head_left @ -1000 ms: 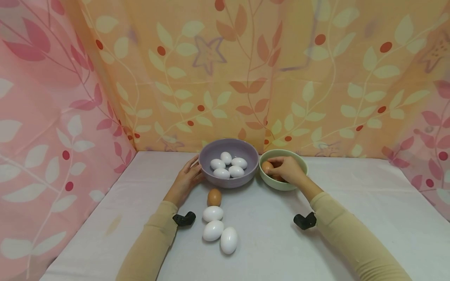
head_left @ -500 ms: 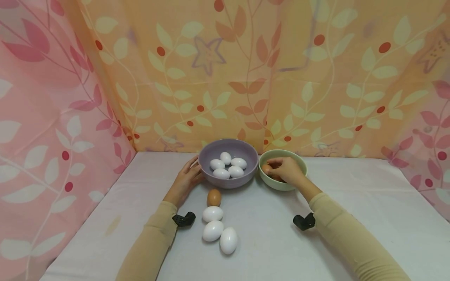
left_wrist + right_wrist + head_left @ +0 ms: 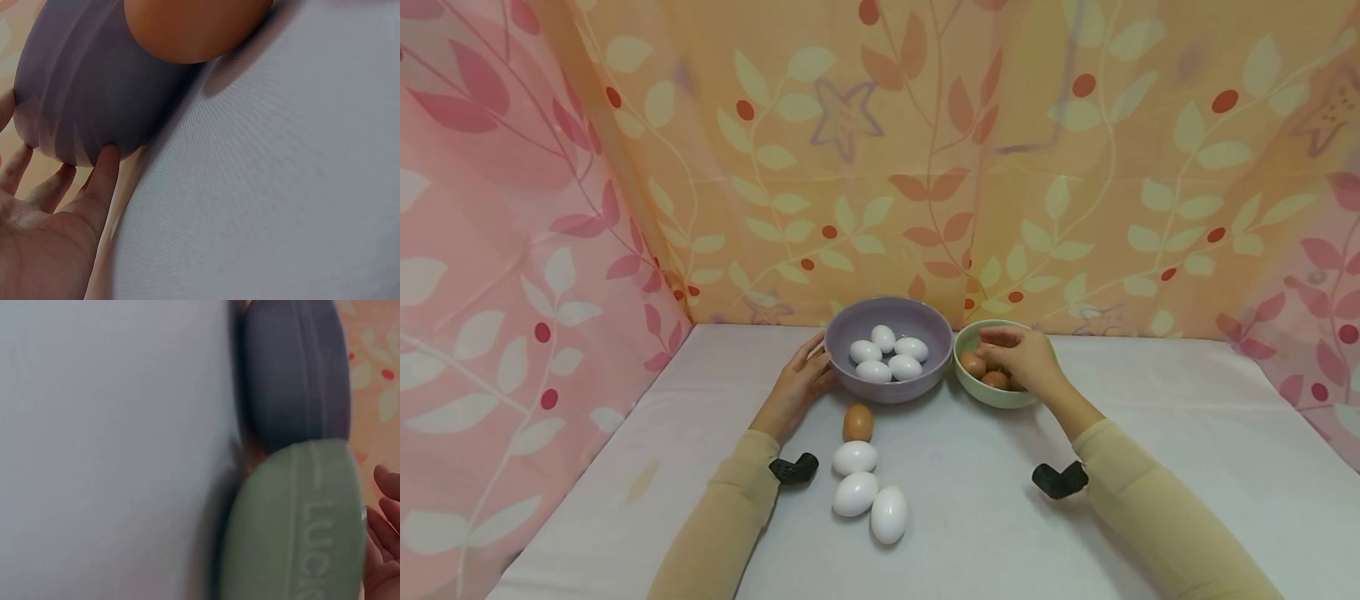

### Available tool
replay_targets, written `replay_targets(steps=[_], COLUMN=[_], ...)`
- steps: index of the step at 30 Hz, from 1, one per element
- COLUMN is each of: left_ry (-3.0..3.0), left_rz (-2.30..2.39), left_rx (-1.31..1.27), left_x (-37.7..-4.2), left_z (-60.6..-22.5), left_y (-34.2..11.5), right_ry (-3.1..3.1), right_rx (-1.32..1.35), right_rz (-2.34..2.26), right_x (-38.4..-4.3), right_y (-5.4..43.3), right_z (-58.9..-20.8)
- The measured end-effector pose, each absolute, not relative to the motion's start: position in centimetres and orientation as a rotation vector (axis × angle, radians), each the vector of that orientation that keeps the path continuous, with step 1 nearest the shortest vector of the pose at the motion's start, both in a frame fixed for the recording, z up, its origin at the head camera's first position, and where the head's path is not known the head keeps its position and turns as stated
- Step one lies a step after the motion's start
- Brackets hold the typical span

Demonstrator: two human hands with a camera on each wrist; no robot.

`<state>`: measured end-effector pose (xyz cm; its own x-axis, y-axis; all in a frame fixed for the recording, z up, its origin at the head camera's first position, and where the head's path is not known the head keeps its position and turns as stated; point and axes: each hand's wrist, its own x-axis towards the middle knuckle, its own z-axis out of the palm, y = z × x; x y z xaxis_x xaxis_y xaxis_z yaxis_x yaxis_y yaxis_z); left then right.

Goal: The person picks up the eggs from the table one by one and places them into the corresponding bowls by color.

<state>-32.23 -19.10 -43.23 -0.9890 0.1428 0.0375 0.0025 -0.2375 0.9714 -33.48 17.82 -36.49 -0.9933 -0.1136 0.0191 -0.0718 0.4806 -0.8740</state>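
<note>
My left hand (image 3: 797, 385) rests its fingertips against the left side of the purple bowl (image 3: 887, 393), fingers spread; the left wrist view shows these fingertips (image 3: 107, 153) touching its wall. Several white eggs (image 3: 873, 371) lie inside that bowl. Over the right part of the light green bowl (image 3: 1000, 401) is my right hand (image 3: 1032, 362), its fingers loosely bent with nothing seen between them. Brown eggs (image 3: 973, 364) lie in the green bowl, partly hidden by the hand. In front of the purple bowl, a brown egg (image 3: 857, 423) sits on the cloth.
Nearer on the white cloth (image 3: 970, 517), three white eggs (image 3: 855, 494) lie in a line below the brown egg. The two bowls stand side by side by the orange patterned curtain (image 3: 880, 167). A pink curtain (image 3: 512, 292) rises at the left.
My right hand has let go of a brown egg in the green bowl and drawn back up and to the right, uncovering more brown eggs. The left hand stays at the purple bowl.
</note>
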Motion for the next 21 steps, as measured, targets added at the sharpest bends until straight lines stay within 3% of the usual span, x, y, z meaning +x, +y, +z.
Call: replay_targets(steps=[8, 21], left_ry=[1.857, 1.863], left_rz=[2.400, 2.396], left_rx=[0.184, 0.179], left_x=[-32.5, -32.4], left_z=[-43.5, -43.4], left_y=[-19.3, -19.2], right_ry=[2.540, 2.350], right_rx=[-0.298, -0.420], right_rz=[-1.754, -1.779], right_x=[-30.2, -24.8], right_y=[16.6, 13.6], right_z=[-35.5, -37.1])
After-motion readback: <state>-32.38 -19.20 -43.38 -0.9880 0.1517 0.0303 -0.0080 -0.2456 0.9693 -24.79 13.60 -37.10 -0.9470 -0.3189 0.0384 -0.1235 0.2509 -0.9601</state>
